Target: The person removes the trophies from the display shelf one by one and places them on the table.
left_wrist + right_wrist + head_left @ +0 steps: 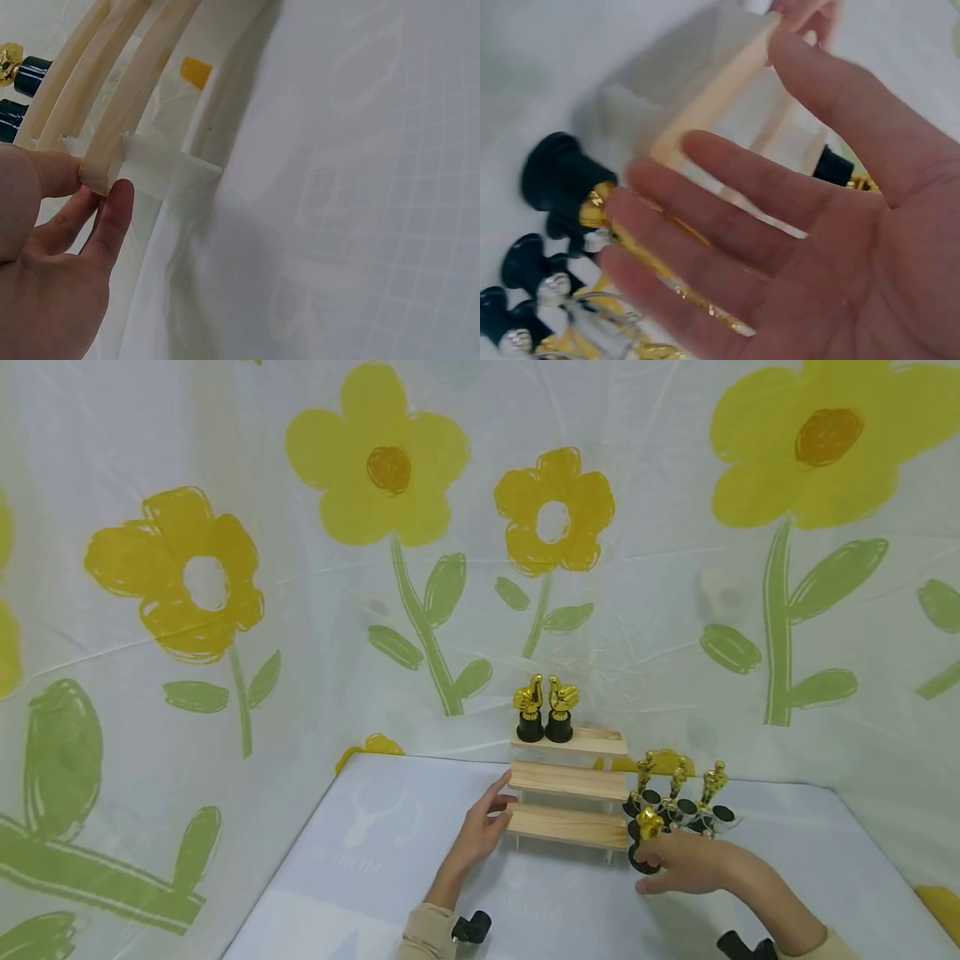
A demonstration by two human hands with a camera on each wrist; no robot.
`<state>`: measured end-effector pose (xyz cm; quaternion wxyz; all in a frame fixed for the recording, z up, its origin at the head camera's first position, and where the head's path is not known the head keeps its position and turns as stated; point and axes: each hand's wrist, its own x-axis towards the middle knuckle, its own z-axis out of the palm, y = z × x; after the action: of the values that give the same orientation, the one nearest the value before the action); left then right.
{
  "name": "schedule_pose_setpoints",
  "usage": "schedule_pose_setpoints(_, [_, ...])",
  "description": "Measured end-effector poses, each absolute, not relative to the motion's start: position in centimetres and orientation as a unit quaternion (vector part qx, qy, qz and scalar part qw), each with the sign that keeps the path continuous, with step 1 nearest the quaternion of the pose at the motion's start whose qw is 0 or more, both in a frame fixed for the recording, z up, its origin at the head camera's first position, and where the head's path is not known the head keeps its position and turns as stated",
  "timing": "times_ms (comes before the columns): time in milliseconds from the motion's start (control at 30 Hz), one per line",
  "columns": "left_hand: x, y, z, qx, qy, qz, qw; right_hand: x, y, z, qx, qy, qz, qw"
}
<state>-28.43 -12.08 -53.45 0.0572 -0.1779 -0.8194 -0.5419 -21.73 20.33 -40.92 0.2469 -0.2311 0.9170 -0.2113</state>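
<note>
A three-tier wooden display shelf [570, 825] with clear supports stands on the table. My left hand [482, 828] pinches the left end of its lowest board [112, 142] between thumb and fingers. To the right of the shelf, my right hand [693, 862] is beside a gold thumbs-up trophy [648, 821] with a black base. In the right wrist view its fingers are straight and spread, with the trophy's black base [559, 172] past the fingertips. Two more thumbs-up trophies, one [529, 706] left of the other [560, 708], stand on the top board.
Several gold figure trophies [712, 781] with silver cups and black bases stand in a group right of the shelf. The white table [360, 868] meets a flower-printed curtain [637, 635] behind and at the left.
</note>
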Motion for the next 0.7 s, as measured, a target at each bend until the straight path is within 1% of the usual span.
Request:
schedule_pose_setpoints(167, [-28.6,-12.2,-53.5,-0.187,-0.820,-0.537,0.062,-22.8,19.4,-39.2,-0.296,0.906,-0.227,0.201])
schedule_pose_setpoints(333, [-28.6,-12.3,-53.5,-0.188,-0.819,-0.539,0.062,-24.2,18.3,-37.6,-0.286,0.912,-0.231,0.180])
schedule_pose_setpoints(567, [-28.7,-12.4,-53.7,-0.194,-0.818,-0.538,0.067,-26.2,16.5,-36.0,-0.288,0.936,-0.188,0.074])
schedule_pose_setpoints(700, [-28.5,-12.4,-53.8,-0.191,-0.817,-0.541,0.064,-27.7,15.3,-35.4,-0.250,0.948,-0.193,0.036])
